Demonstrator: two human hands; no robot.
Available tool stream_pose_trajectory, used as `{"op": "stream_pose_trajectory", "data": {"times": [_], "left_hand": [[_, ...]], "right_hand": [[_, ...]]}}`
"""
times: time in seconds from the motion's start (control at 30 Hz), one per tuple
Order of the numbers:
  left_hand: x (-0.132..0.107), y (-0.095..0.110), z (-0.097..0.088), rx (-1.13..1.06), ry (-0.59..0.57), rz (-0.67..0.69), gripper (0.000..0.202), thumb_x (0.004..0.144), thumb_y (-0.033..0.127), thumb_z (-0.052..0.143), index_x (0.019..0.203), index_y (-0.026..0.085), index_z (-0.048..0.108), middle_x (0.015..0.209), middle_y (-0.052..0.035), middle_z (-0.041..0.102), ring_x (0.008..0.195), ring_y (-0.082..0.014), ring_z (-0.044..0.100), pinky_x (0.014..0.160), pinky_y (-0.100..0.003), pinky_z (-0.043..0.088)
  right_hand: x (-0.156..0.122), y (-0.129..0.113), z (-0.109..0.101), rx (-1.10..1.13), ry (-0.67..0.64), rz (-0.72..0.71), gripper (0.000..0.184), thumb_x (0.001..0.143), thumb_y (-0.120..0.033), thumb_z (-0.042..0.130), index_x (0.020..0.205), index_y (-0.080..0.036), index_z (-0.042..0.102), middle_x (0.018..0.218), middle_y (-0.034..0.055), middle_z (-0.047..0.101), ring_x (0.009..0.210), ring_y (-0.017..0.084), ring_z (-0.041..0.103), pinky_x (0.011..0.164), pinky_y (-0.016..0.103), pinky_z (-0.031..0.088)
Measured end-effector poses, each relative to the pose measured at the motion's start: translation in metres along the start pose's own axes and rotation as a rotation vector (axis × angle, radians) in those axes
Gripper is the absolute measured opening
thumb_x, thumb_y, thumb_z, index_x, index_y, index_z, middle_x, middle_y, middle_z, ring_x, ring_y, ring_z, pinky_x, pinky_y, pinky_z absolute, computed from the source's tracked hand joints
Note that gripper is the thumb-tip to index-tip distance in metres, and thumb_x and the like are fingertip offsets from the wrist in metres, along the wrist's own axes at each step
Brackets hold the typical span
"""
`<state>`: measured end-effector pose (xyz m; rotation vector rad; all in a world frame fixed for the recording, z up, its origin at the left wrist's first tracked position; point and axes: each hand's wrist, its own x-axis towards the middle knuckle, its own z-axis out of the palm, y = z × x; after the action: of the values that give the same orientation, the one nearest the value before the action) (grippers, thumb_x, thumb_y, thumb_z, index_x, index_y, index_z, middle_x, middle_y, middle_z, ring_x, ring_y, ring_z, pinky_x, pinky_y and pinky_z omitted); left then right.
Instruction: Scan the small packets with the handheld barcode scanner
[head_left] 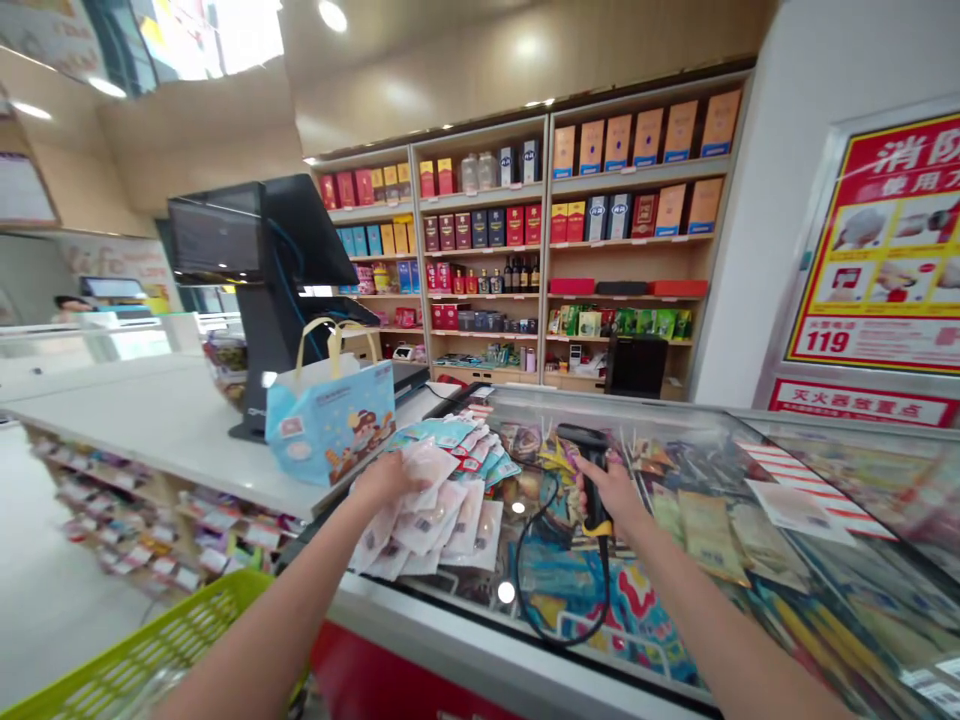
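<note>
My right hand point(611, 490) is wrapped round the handle of a black and yellow barcode scanner point(583, 437), whose cable point(517, 560) loops over the glass below. At the left, my left hand point(386, 482) grips a small white packet point(433, 466) at its edge, its fingertips partly hidden. Under and beside it lie several more white packets point(439, 520), loosely spread, some with printed codes. Just behind them is a heap of light blue and red packets point(480, 445). All of these rest on the glass lid of a chest freezer point(697, 425).
A blue paper bag point(330, 420) stands left of the packets, before a black checkout screen point(247, 240) on a white counter point(150, 400). A green basket point(150, 650) is at lower left. Paper point(799, 510) lies on the glass at right. Shelves point(487, 240) of boxes line the back wall.
</note>
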<state>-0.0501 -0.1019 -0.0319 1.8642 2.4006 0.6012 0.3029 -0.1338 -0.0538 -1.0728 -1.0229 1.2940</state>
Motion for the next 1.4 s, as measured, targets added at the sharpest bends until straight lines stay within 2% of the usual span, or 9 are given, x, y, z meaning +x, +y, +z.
{"op": "stream_pose_trajectory", "data": {"times": [0.1,0.17,0.3,0.37,0.47,0.6,0.83,1.03,1.4], "left_hand": [[0.004,-0.005,0.0,0.038,-0.054,-0.014,0.046,0.051,0.04,0.079,0.086,0.017,0.061,0.106,-0.0175,0.068,0.099,-0.0347,0.063,0.081,-0.038,0.047],[0.005,0.001,-0.005,-0.027,-0.026,-0.011,0.036,0.054,0.035,0.077,0.081,0.018,0.06,0.092,-0.0109,0.07,0.092,-0.0307,0.065,0.077,-0.035,0.047],[0.006,0.031,-0.007,-0.396,0.107,0.049,0.016,0.072,0.034,0.061,0.074,0.019,0.055,0.068,-0.001,0.063,0.071,-0.0209,0.063,0.065,-0.029,0.047],[0.005,0.058,0.005,-0.676,0.134,0.031,0.016,0.078,0.033,0.052,0.083,0.019,0.054,0.065,0.0009,0.059,0.064,-0.018,0.061,0.06,-0.028,0.047],[0.001,0.101,0.038,-0.972,0.129,-0.009,0.019,0.083,0.03,0.043,0.092,0.017,0.054,0.066,0.0009,0.059,0.062,-0.0164,0.06,0.058,-0.028,0.047],[-0.007,0.13,0.078,-0.937,0.239,-0.014,0.014,0.083,0.027,0.045,0.088,0.017,0.053,0.074,-0.0022,0.061,0.071,-0.0168,0.06,0.068,-0.029,0.048],[-0.009,0.118,0.096,-0.922,0.33,-0.065,0.007,0.08,0.024,0.05,0.085,0.019,0.053,0.08,-0.0039,0.062,0.078,-0.0191,0.06,0.076,-0.032,0.046],[-0.007,0.119,0.107,-0.898,0.35,-0.063,0.007,0.081,0.023,0.05,0.086,0.019,0.053,0.084,-0.0046,0.063,0.084,-0.0194,0.061,0.08,-0.032,0.046],[-0.01,0.12,0.106,-0.886,0.332,-0.032,0.013,0.081,0.023,0.048,0.091,0.018,0.054,0.092,-0.0083,0.065,0.091,-0.0217,0.062,0.083,-0.035,0.046]], "right_hand": [[0.005,0.008,0.012,-0.013,-0.034,-0.009,0.037,0.065,-0.047,0.072,0.06,-0.018,0.049,0.039,-0.0041,0.05,0.031,0.009,0.046,0.033,0.021,0.041],[0.005,0.012,0.015,-0.035,-0.073,-0.004,0.038,0.065,-0.049,0.071,0.06,-0.018,0.049,0.039,-0.0043,0.05,0.031,0.009,0.046,0.034,0.021,0.042],[-0.001,0.02,0.013,-0.013,-0.167,0.01,0.041,0.064,-0.053,0.072,0.065,-0.018,0.051,0.043,-0.0054,0.051,0.032,0.008,0.045,0.034,0.021,0.043],[-0.005,0.022,0.011,0.014,-0.213,0.012,0.042,0.063,-0.053,0.072,0.068,-0.018,0.052,0.045,-0.0059,0.051,0.033,0.007,0.044,0.035,0.021,0.043],[-0.009,0.023,0.008,0.026,-0.279,0.01,0.041,0.065,-0.054,0.071,0.07,-0.017,0.052,0.047,-0.0054,0.052,0.034,0.007,0.045,0.036,0.022,0.043],[-0.016,0.021,0.005,-0.015,-0.337,0.059,0.041,0.066,-0.054,0.069,0.069,-0.017,0.051,0.046,-0.0054,0.051,0.034,0.008,0.045,0.037,0.023,0.043],[-0.025,0.023,0.015,-0.137,-0.332,0.08,0.041,0.065,-0.052,0.07,0.07,-0.018,0.049,0.051,-0.0053,0.053,0.036,0.008,0.046,0.037,0.023,0.044],[-0.028,0.024,0.019,-0.158,-0.285,0.073,0.039,0.064,-0.05,0.069,0.077,-0.019,0.05,0.053,-0.0066,0.053,0.036,0.008,0.047,0.035,0.023,0.044],[-0.024,0.029,0.014,-0.149,-0.32,0.077,0.037,0.066,-0.049,0.067,0.078,-0.018,0.05,0.052,-0.0065,0.052,0.036,0.009,0.047,0.037,0.023,0.045]]}}
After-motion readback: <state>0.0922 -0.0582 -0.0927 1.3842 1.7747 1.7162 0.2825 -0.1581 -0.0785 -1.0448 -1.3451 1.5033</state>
